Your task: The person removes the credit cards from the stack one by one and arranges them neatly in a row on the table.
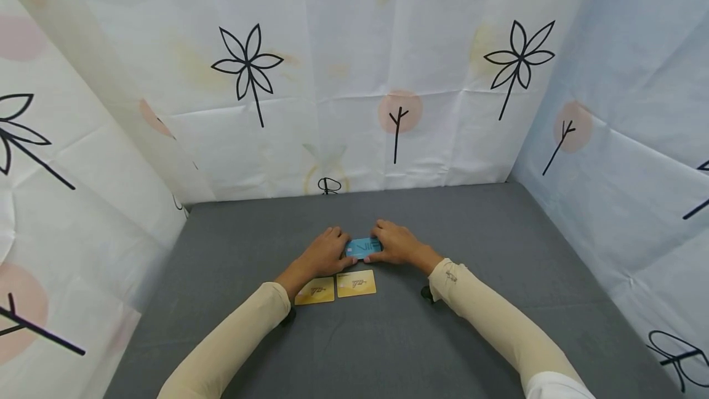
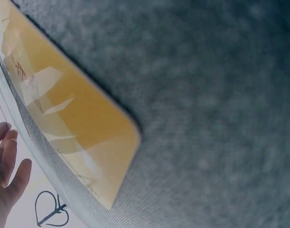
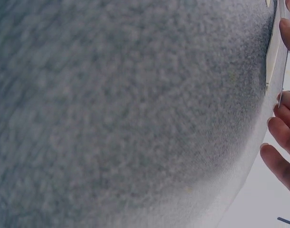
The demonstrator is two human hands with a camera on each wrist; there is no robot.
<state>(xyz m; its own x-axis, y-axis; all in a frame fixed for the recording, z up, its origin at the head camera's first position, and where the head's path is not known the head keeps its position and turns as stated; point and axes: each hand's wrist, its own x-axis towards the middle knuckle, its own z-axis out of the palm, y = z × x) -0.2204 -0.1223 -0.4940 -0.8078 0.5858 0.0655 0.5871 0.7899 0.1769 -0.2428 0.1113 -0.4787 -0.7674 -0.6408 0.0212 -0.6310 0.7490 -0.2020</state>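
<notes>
A light blue card (image 1: 362,248) with dark markings is held by both hands just above the grey table. My left hand (image 1: 325,252) pinches its left end between thumb and fingers. At the other end, my right hand (image 1: 396,244) grips it the same way. Nearer to me lie two yellow cards side by side, a right one (image 1: 356,283) and a left one (image 1: 315,291) partly covered by the left wrist. Close up in the left wrist view, a yellow card (image 2: 88,118) shows a glossy reflection. Fingertips (image 3: 281,130) and a thin card edge appear at the right wrist view's margin.
Grey cloth covers the table (image 1: 443,214). White patterned sheets (image 1: 332,79) hang behind it and along both sides. Dark wrist devices (image 1: 427,294) sit under the cream sleeves.
</notes>
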